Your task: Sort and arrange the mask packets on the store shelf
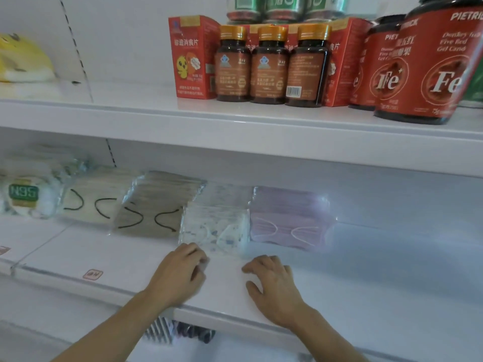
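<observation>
Below, on the lower shelf [130,257], clear packets of masks lay in a row: an N95 packet [24,195], a beige packet [88,202], a brown packet [156,205], a printed packet [217,226] and a pink packet [290,218]. The left hand [180,275], fingers curled, pinched the printed packet's near corner. The right hand [274,283] rested on the shelf, fingers loosely spread. Above stood brown bottles [270,66] and red jars [431,69], the right jar cut off at the edge; motion blurred the labels.

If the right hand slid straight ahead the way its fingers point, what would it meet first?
Probably the printed packet: the right hand rests on the shelf with fingers aimed up and left, toward that packet's near right corner. The pink packet lies close beside it, so depth leaves some doubt.
</observation>
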A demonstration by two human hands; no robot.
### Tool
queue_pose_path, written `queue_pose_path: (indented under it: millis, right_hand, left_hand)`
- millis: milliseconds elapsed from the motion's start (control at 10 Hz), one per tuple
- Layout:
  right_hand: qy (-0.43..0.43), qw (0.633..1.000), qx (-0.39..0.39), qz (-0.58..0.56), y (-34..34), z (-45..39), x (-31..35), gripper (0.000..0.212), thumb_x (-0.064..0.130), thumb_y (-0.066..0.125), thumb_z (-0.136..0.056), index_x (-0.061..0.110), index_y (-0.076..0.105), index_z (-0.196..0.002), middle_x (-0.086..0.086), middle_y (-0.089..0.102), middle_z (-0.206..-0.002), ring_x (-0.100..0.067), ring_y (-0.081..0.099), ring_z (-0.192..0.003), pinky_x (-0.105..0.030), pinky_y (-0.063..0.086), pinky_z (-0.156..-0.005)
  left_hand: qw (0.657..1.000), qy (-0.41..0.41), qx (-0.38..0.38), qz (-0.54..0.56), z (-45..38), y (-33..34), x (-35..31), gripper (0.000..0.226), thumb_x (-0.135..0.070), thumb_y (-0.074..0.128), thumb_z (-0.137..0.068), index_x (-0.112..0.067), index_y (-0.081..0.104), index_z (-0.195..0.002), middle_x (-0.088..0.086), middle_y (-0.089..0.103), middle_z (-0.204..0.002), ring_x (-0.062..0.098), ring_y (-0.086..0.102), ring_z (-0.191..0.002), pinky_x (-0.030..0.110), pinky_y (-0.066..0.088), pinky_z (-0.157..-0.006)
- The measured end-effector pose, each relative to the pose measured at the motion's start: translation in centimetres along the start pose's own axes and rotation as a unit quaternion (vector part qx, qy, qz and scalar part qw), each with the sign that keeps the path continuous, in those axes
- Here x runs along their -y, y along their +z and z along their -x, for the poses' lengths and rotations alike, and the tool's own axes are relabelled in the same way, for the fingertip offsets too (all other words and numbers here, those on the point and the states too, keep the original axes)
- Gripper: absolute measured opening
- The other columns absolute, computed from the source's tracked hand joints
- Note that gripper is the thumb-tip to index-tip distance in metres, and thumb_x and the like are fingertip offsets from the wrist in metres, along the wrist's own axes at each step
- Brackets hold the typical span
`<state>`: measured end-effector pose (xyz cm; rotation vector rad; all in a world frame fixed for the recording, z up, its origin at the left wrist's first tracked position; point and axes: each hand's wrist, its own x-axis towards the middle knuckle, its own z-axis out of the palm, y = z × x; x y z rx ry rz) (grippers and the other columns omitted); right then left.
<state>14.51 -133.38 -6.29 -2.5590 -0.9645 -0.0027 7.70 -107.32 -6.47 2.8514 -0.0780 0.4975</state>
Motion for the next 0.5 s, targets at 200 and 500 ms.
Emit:
queue_pose_path:
  millis: [200,500]
  right_hand:
    - [0.048,0.998,-0.011,0.046,2.0,-2.8,5.2,0.045,0.044,0.043,-0.1,0.035,0.049,-0.143,0.012,0.044,-0.143,-0.016,0.037,-0.131,-0.038,0.034,-0.099]
    - [0.088,0.991,-0.042,0.094,2.9,-2.3,6.1,0.065,0.055,0.019,-0.09,0.033,0.051,-0.142,0.009,0.047,-0.146,-0.018,0.042,-0.134,-0.039,0.036,-0.099]
  left_hand:
    - [0.999,0.032,0.017,0.009,-0.4,-0.5,3.4,0.034,-0.03,0.053,-0.083,-0.022,0.068,-0.112,-0.011,0.058,-0.111,0.012,0.057,-0.099,0.029,0.05,-0.078]
    - [0.997,0.039,0.007,0.063,-0.1,0.4,3.8,0.027,-0.027,0.051,-0.086,-0.022,0.063,-0.11,-0.01,0.053,-0.115,0.013,0.052,-0.107,0.033,0.045,-0.087]
